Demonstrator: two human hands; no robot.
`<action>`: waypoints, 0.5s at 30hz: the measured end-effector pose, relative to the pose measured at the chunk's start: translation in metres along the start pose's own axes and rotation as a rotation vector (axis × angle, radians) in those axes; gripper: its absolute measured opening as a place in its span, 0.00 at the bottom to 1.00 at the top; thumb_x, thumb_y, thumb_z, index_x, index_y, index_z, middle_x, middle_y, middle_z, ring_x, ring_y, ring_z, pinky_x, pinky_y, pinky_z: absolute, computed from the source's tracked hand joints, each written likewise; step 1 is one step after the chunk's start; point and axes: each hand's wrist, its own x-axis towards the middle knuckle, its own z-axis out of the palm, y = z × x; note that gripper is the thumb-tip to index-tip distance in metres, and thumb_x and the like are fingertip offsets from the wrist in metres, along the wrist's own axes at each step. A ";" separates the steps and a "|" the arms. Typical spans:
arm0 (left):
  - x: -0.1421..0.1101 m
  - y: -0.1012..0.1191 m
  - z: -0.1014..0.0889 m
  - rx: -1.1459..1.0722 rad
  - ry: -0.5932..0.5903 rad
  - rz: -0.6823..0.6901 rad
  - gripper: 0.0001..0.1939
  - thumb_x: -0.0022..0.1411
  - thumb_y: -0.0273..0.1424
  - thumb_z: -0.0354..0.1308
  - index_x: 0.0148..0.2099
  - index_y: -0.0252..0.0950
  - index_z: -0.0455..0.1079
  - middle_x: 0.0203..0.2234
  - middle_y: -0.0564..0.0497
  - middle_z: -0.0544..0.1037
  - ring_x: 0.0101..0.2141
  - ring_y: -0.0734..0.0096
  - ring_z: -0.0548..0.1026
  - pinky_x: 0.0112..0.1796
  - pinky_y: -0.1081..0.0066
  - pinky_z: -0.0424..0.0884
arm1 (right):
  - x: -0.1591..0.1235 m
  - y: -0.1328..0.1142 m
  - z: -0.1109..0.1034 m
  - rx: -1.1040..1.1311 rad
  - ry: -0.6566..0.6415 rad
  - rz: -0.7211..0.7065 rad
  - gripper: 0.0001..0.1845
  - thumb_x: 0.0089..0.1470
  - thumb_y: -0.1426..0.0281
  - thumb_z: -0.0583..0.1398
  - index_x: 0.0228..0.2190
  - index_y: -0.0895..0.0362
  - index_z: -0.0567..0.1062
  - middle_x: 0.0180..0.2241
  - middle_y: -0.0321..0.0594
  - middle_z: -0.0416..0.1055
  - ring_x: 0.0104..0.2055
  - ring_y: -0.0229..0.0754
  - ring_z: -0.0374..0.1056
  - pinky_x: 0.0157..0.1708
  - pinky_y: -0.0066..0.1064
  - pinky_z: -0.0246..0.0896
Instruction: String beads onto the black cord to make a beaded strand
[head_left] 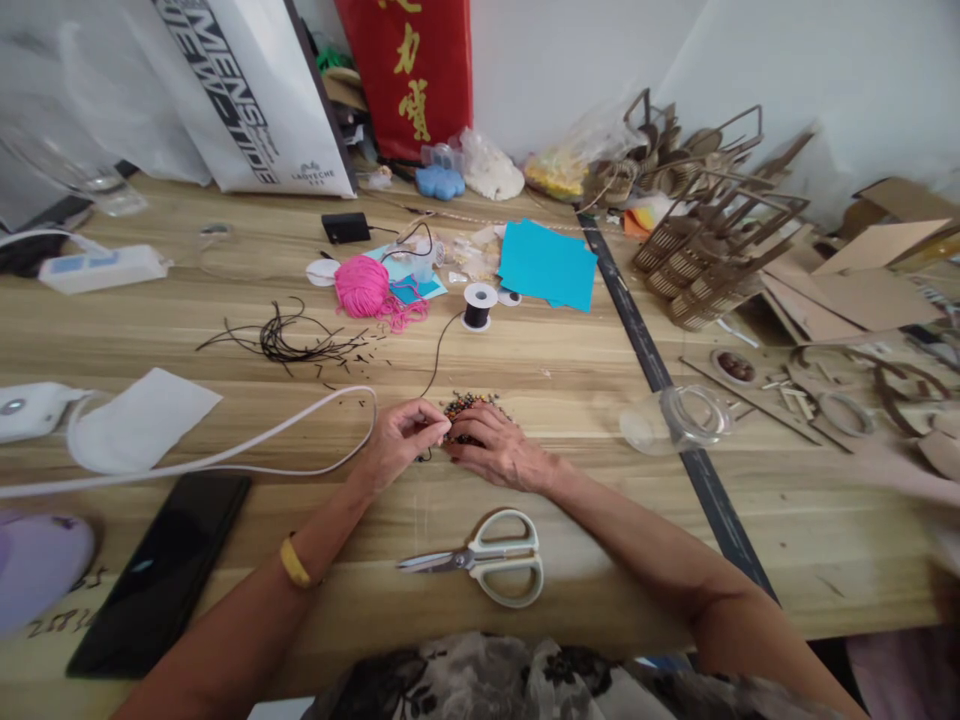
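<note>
Lying heaped, tiny dark and orange beads (466, 402) sit under right fingers (486, 428), grip unclear; left fingers (424, 432) pinch together.

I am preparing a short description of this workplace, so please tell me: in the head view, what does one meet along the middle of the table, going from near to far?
Scissors → left hand and right hand, side by side → spool of black cord → blue container → red item with gold writing.

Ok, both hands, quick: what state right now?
Left hand: closed, thumb and forefinger pinched; anything held can't be told.
Right hand: fingers curled over small round dark-and-orange beads; grip can't be told.
</note>
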 end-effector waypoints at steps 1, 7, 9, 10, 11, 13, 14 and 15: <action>0.000 0.000 0.000 0.003 0.000 -0.001 0.09 0.51 0.33 0.62 0.27 0.32 0.69 0.18 0.55 0.71 0.21 0.78 0.68 0.25 0.77 0.64 | 0.001 0.000 0.001 -0.006 0.002 -0.004 0.10 0.60 0.69 0.55 0.42 0.56 0.74 0.45 0.44 0.69 0.55 0.45 0.58 0.57 0.45 0.54; 0.000 0.001 0.001 0.001 -0.008 -0.010 0.08 0.51 0.32 0.62 0.27 0.32 0.69 0.18 0.55 0.71 0.21 0.79 0.68 0.26 0.77 0.64 | 0.004 -0.002 0.002 -0.023 -0.009 0.001 0.09 0.61 0.73 0.55 0.41 0.56 0.74 0.44 0.42 0.70 0.55 0.44 0.58 0.57 0.42 0.54; 0.001 0.002 0.001 -0.007 -0.008 -0.008 0.08 0.51 0.32 0.62 0.27 0.32 0.69 0.18 0.55 0.71 0.21 0.79 0.68 0.26 0.77 0.64 | 0.004 -0.001 0.002 -0.026 -0.013 0.000 0.10 0.61 0.74 0.54 0.41 0.56 0.74 0.44 0.42 0.70 0.55 0.44 0.58 0.57 0.43 0.54; 0.001 0.002 0.002 -0.011 -0.007 -0.008 0.08 0.51 0.32 0.62 0.27 0.32 0.69 0.18 0.55 0.71 0.21 0.79 0.68 0.26 0.77 0.64 | 0.003 -0.001 0.003 -0.023 -0.014 0.002 0.09 0.61 0.74 0.55 0.41 0.55 0.74 0.44 0.42 0.70 0.55 0.44 0.58 0.57 0.43 0.54; 0.000 0.002 0.002 -0.014 -0.006 -0.010 0.08 0.51 0.32 0.62 0.27 0.32 0.69 0.18 0.55 0.71 0.21 0.79 0.68 0.26 0.77 0.64 | 0.003 0.000 0.003 -0.018 -0.013 0.004 0.09 0.61 0.74 0.55 0.41 0.55 0.74 0.44 0.42 0.70 0.55 0.44 0.58 0.56 0.43 0.54; 0.000 0.002 0.002 -0.014 -0.006 -0.012 0.08 0.51 0.32 0.62 0.27 0.32 0.69 0.18 0.55 0.71 0.21 0.79 0.68 0.26 0.77 0.64 | 0.002 0.000 0.003 -0.007 -0.005 0.012 0.10 0.61 0.74 0.54 0.40 0.55 0.74 0.44 0.43 0.70 0.55 0.44 0.58 0.56 0.44 0.54; 0.001 0.002 0.002 -0.011 -0.007 -0.012 0.08 0.51 0.32 0.62 0.27 0.32 0.69 0.18 0.55 0.71 0.21 0.79 0.68 0.26 0.77 0.64 | 0.002 0.001 0.003 0.001 -0.003 0.016 0.10 0.61 0.73 0.54 0.40 0.55 0.74 0.44 0.43 0.70 0.55 0.44 0.58 0.56 0.45 0.55; 0.001 0.002 0.001 -0.008 -0.007 -0.012 0.08 0.51 0.32 0.62 0.27 0.32 0.69 0.18 0.55 0.71 0.21 0.79 0.68 0.26 0.77 0.64 | 0.002 0.001 0.003 0.013 -0.005 0.018 0.10 0.61 0.72 0.54 0.41 0.55 0.74 0.44 0.43 0.70 0.55 0.45 0.59 0.56 0.45 0.55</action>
